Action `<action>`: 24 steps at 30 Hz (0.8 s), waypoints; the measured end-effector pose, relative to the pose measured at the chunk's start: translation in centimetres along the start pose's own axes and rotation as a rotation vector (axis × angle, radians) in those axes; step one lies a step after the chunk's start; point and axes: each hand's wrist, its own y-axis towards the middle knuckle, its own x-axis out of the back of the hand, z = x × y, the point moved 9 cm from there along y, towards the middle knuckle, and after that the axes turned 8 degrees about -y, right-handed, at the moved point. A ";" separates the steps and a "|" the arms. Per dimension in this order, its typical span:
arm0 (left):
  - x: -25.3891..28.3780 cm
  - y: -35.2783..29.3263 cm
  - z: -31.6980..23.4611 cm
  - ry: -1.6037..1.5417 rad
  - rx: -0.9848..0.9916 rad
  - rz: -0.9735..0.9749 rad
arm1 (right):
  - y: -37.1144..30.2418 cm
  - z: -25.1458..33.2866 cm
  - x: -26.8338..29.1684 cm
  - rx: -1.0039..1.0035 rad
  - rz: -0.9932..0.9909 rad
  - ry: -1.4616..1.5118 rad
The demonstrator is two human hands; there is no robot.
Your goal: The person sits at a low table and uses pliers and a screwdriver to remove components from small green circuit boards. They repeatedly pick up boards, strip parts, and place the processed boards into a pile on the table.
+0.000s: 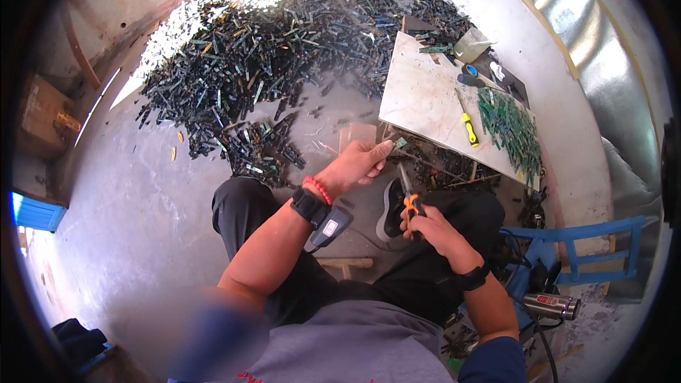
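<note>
My left hand (363,163) is closed, pinching a small green circuit board piece (399,144) between thumb and fingertips. Orange-and-black-handled pliers (413,204) are gripped in my right hand (431,232), their metal jaws pointing up and away from me, a little below and apart from the board piece. Whether the jaws hold anything is too small to tell. Beyond my hands, to the right, a pale work board (415,92) carries a yellow-and-black screwdriver (469,130) and a pile of green circuit board strips (509,131).
A large heap of dark strips (284,50) covers the far floor. Blue-handled tools (472,81) lie at the work board's far right. A blue chair (596,250) and a steel flask (552,306) stand right of me. At the far left is a blue box (39,202).
</note>
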 end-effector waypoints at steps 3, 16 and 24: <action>-0.4 0.1 -0.7 0.127 -0.106 0.005 | -0.7 -0.6 -0.1 -0.066 0.071 0.022; -2.1 2.2 -1.1 0.338 -0.231 0.001 | -0.7 8.7 19.5 0.173 -1.126 -0.677; -2.3 4.0 0.8 0.180 -0.037 0.009 | 4.1 6.6 25.5 0.030 -1.145 -0.666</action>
